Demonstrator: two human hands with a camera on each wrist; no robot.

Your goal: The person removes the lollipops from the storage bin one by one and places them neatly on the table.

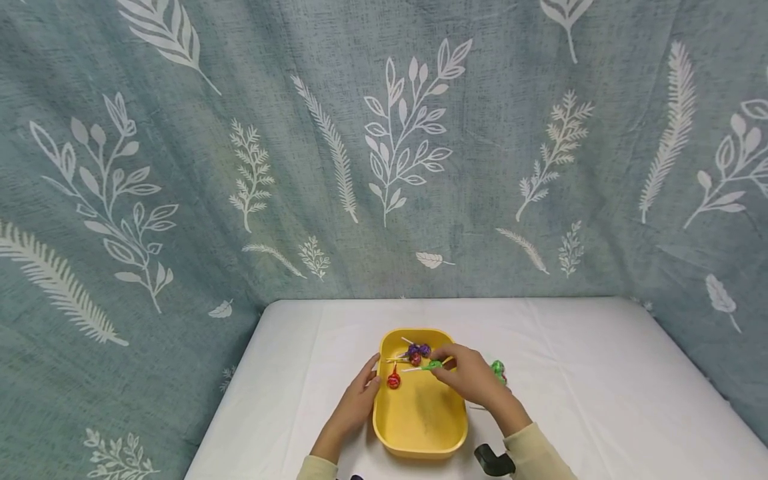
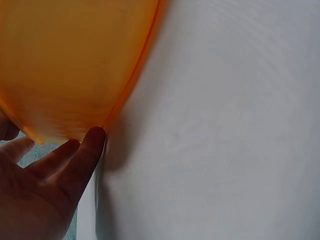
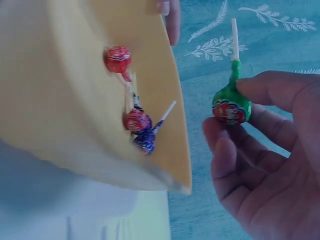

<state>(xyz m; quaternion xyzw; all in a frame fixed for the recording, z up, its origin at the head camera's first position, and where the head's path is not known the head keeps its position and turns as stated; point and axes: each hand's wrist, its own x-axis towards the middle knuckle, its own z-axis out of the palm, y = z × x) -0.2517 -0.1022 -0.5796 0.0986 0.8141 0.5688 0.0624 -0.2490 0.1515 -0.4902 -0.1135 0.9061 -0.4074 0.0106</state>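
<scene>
My right hand [image 1: 471,377] pinches a green-wrapped lollipop [image 3: 231,106] by its round head, its white stick pointing away from the fingers. In the head view this hand is over the right rim of a yellow plastic tray [image 1: 423,420]. At the tray's left side, my left hand [image 1: 358,397] holds the wall, with a thumb tip at the rim and fingers [image 2: 82,157] against the outside. Inside the tray's far half lie a red lollipop [image 1: 393,380], another red one [image 3: 137,120] and purple ones [image 3: 145,141], their sticks crossing.
On the white-covered table [image 1: 300,373], green and red lollipops [image 1: 498,369] lie right of the tray, partly hidden by my right hand. A black curved object [image 1: 493,460] is by the right sleeve. Behind the table hangs a blue-green leaf-patterned cloth [image 1: 336,253].
</scene>
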